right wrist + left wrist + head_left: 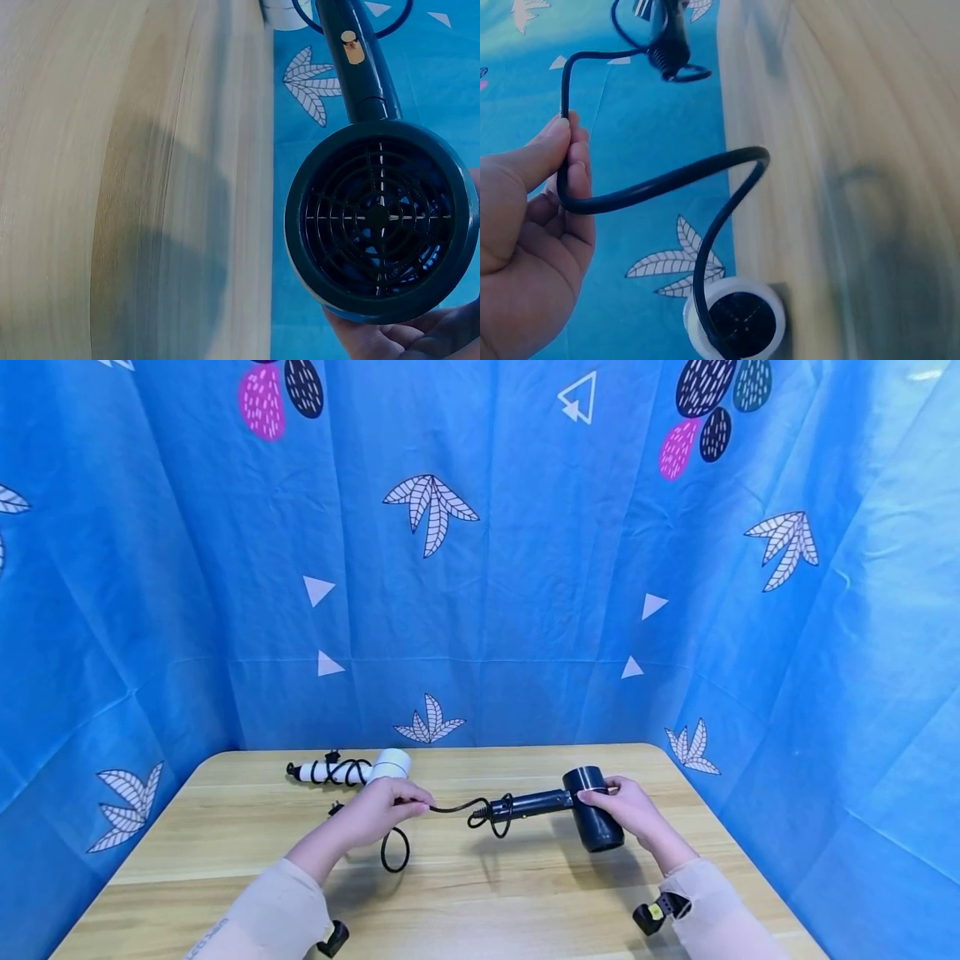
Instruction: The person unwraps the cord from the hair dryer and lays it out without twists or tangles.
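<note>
A black hair dryer (592,810) is held above the table, its head gripped by my right hand (630,810) and its handle pointing left. In the right wrist view the round grille (379,217) of its head faces the camera. My left hand (382,810) pinches the dryer's black cord (453,809) between thumb and fingers. Part of the cord loops around the handle's end, and a loose loop (395,850) hangs below the left hand. Behind that hand a white hair dryer (392,763) lies on the table, its own black cord wound round its handle.
The wooden table (480,902) has a light grain and rounded far corners. A blue patterned curtain (480,610) surrounds it at the back and both sides. Black wrist cameras (651,917) sit on the sleeves.
</note>
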`<state>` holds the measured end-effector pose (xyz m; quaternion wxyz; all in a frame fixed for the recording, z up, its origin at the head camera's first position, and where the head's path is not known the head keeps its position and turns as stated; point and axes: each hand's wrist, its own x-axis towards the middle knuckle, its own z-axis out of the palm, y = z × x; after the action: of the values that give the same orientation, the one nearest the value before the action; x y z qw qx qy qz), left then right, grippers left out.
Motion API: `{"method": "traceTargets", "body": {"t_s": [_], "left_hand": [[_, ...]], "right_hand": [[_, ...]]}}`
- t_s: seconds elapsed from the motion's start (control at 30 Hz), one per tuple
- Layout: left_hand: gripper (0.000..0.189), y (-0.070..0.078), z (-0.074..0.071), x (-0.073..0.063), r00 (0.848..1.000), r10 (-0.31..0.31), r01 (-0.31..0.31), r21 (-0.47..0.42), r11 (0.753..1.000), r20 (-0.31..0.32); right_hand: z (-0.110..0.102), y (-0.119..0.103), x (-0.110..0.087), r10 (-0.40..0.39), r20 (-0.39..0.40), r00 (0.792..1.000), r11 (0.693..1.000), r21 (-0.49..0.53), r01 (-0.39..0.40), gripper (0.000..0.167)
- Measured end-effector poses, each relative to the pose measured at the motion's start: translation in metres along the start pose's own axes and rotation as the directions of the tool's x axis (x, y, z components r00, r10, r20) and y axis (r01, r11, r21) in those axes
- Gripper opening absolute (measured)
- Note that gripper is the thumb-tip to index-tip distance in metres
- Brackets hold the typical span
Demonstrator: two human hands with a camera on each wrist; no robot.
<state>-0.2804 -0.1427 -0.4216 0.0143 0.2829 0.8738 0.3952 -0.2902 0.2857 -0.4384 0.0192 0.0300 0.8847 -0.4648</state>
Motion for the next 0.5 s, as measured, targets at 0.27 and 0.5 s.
{"method": "traceTargets", "body": {"t_s": [0.27, 0.5], "left_hand": [[0.014, -0.001, -0.016, -0.004, 0.992, -0.061, 0.061, -0.004, 0.998, -0.114], [0.018, -0.004, -0.030, -0.009, 0.977, -0.119, 0.123, 0.010, 0.992, -0.177]], "right_hand": [[-0.001, 0.000, 0.000, 0.004, 0.010, 1.000, 1.000, -0.030, -0.004, 0.078], [-0.001, 0.001, 0.001, -0.009, 0.018, 1.000, 0.999, -0.038, 0.010, 0.074]]}}
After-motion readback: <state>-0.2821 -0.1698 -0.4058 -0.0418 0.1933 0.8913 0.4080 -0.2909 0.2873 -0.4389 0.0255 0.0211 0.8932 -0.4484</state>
